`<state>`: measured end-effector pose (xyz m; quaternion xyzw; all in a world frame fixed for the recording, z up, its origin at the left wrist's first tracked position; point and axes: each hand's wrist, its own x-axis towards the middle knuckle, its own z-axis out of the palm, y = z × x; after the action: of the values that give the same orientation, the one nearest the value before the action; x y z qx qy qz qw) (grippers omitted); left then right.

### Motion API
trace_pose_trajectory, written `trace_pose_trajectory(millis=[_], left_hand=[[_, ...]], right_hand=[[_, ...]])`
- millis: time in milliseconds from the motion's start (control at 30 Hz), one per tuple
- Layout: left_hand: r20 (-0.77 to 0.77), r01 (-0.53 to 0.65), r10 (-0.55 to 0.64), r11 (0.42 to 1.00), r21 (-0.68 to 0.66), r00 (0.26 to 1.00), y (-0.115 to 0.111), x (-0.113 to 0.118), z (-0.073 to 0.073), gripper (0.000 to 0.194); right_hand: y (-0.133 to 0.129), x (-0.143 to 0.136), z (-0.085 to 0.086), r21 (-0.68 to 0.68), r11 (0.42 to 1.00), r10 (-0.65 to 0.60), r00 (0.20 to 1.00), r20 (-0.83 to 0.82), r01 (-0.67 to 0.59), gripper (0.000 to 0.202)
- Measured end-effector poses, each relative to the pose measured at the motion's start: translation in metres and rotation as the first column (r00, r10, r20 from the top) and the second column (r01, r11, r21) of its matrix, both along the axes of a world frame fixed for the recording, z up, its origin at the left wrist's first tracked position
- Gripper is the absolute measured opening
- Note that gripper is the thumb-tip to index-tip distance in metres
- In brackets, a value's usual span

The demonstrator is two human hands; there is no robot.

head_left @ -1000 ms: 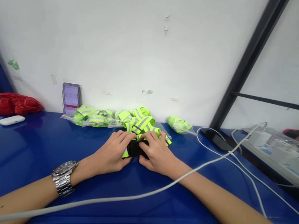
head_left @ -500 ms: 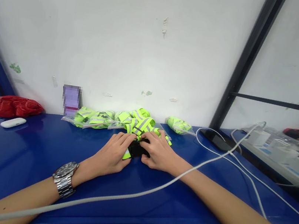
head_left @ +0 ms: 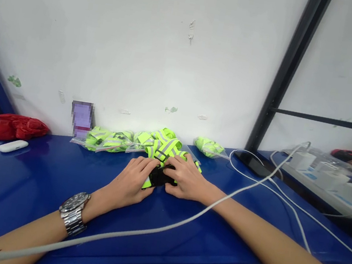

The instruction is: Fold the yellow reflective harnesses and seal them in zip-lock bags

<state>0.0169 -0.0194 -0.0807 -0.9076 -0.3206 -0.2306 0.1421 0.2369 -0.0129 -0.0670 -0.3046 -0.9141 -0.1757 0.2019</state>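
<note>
My left hand [head_left: 134,178] is closed on the left side of a yellow-green reflective strap [head_left: 164,145] with a black part [head_left: 158,176], which looks like a buckle or elastic band. From the other side my right hand [head_left: 185,177] grips the same black part, its fingers curled over the top. Most of the strap lies bunched on the blue table [head_left: 97,173] just beyond my fingers. What my fingertips press on is partly hidden. A silver watch [head_left: 74,211] is on my left wrist.
Bagged reflective straps [head_left: 111,140] lie along the wall, with another bag [head_left: 209,146] to the right. A white cable [head_left: 148,231] crosses above both forearms. Around are a phone [head_left: 252,163], red bundle [head_left: 18,127], white case [head_left: 13,146], chargers [head_left: 330,179] and a blurred upright device [head_left: 82,119].
The view has shifted very slightly. Both hands keep their hold on the black part, which now shows a little more between them.
</note>
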Motion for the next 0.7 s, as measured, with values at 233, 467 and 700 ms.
trace_pose_trajectory(millis=[233, 467, 700], left_hand=[[0.059, -0.035, 0.035, 0.999, -0.008, 0.998, 0.001, -0.003, 0.001, 0.058], [0.131, -0.035, 0.042, 0.998, -0.055, 0.990, 0.001, -0.005, 0.001, 0.061], [0.160, -0.042, 0.057, 0.995, -0.093, 0.985, 0.004, -0.016, -0.001, 0.062]], right_hand=[[0.006, 0.009, 0.007, 0.071, 0.997, -0.017, 1.000, -0.003, 0.017, 0.028], [0.012, 0.018, 0.013, 0.044, 0.999, -0.029, 0.999, -0.021, 0.030, 0.030], [0.015, 0.029, 0.019, -0.028, 0.999, -0.048, 0.995, -0.086, 0.045, 0.025]])
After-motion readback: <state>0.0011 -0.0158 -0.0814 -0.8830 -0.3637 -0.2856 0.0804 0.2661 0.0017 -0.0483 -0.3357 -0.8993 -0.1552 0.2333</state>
